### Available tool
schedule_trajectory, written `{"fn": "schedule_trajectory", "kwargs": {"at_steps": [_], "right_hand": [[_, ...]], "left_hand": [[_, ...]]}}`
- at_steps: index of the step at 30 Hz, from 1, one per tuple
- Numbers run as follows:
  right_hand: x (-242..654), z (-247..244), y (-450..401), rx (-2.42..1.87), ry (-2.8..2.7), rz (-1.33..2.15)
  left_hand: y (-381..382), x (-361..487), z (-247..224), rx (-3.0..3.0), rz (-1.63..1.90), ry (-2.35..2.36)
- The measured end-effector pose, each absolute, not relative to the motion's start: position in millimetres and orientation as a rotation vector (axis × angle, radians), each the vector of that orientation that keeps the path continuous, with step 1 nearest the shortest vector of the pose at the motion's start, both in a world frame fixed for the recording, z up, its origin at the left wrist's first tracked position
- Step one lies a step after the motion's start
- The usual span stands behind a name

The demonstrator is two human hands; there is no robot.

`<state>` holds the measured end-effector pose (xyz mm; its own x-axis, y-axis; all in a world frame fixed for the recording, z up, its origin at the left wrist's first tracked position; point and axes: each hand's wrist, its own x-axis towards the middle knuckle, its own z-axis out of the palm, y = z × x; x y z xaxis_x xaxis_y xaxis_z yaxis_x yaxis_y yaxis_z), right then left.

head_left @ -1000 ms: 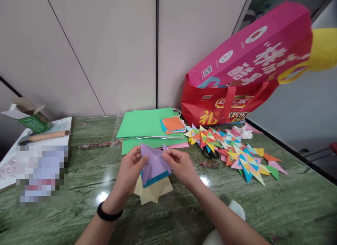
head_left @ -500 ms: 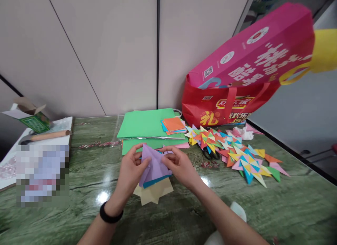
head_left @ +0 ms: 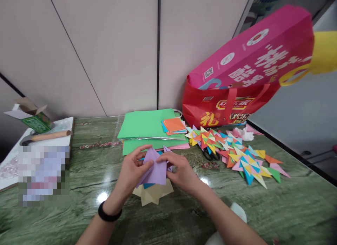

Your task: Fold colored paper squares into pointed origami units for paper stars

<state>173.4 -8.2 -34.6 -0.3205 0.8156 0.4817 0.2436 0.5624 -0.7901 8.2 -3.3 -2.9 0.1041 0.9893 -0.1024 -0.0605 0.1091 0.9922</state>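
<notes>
Between both hands is a sheet of purple origami paper [head_left: 156, 173], partly folded and creased. My left hand [head_left: 137, 166] pinches its left side, thumb on the front. On the right side, my right hand [head_left: 177, 167] grips the same paper between thumb and fingers. Beneath it shows a bit of blue paper [head_left: 149, 186], and under that a pale yellow star-shaped paper [head_left: 153, 195] on the table. Another purple folded point [head_left: 166, 149] peeks out behind my right fingers; its lower part is hidden.
Green paper sheets [head_left: 142, 123] lie behind the hands, with small coloured squares [head_left: 174, 125] on top. Folded paper stars [head_left: 249, 164] and black scissors [head_left: 211, 155] are at right, before a red bag [head_left: 200, 106]. At left, a hammer [head_left: 50, 135] and a green box [head_left: 39, 122] rest on a white board.
The purple paper has turned and its shape has changed, its lower edge now nearly level. Both hands have come slightly closer together, still gripping it.
</notes>
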Motion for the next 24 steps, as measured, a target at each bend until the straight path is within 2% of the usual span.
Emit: {"fn": "schedule_trajectory", "kwargs": {"at_steps": [10,16,24], "right_hand": [[167.4,-32.7,-13.5,-0.913,-1.757,0.589],[164.5,-32.1,-14.9,-1.004,-1.639,0.640],[167.1,-31.0,-12.0,-1.096,-1.489,0.745]], "left_hand": [[-7.1,13.3,-3.8,1.080,1.059,1.143],[-6.7,14.1,-4.5,1.007,1.137,1.123],[-8.9,10.3,3.4,1.063,0.964,0.917]]}}
